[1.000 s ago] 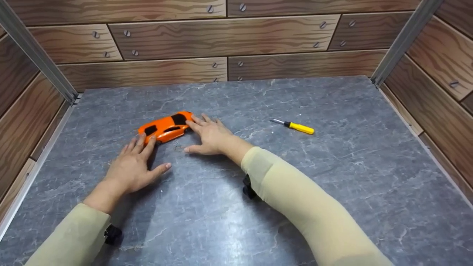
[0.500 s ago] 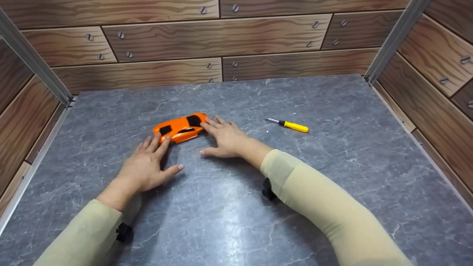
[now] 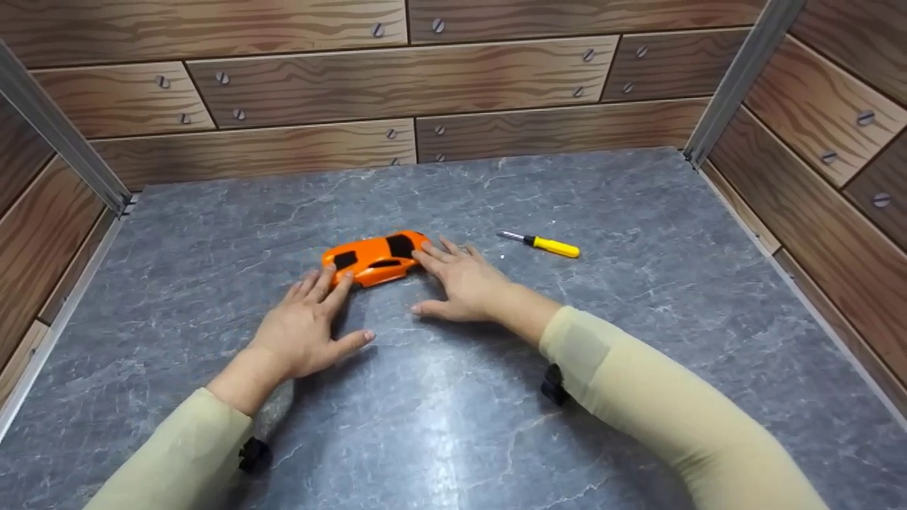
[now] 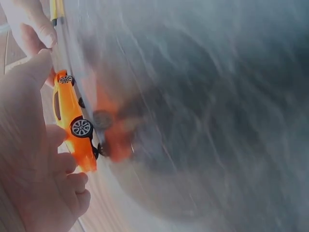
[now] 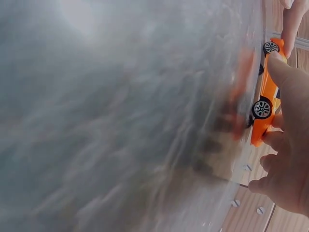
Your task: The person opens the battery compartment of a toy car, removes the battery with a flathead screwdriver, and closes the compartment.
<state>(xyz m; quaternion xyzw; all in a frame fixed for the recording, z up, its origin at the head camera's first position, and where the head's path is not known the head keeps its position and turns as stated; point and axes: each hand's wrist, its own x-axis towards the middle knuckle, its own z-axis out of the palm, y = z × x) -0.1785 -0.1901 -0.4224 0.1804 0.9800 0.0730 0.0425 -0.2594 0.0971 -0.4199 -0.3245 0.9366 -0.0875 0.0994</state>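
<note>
An orange toy car point(image 3: 372, 261) with black windows stands on its wheels on the grey marbled tabletop, left of centre in the head view. My left hand point(image 3: 301, 333) touches its left end with outstretched fingers, the thumb held apart. At the car's other end, the fingertips of my right hand point(image 3: 468, 283) rest against the bodywork near the dark windscreen. Neither hand wraps round it. Spoked wheels on the toy car point(image 4: 70, 116) show in the left wrist view; the right wrist view also has the toy car point(image 5: 265, 96) side-on beside the right hand point(image 5: 289, 140).
A screwdriver point(image 3: 553, 246) with a yellow handle lies to the right of the car, its metal shaft pointing left. Wood-patterned panels point(image 3: 397, 78) wall in the tabletop point(image 3: 673, 340) at the back and both sides, with grey metal posts point(image 3: 737, 81) at the corners.
The toy car has slid to the right across the tabletop, closer to the screwdriver, and both hands have travelled with it. The head view has shifted slightly.
</note>
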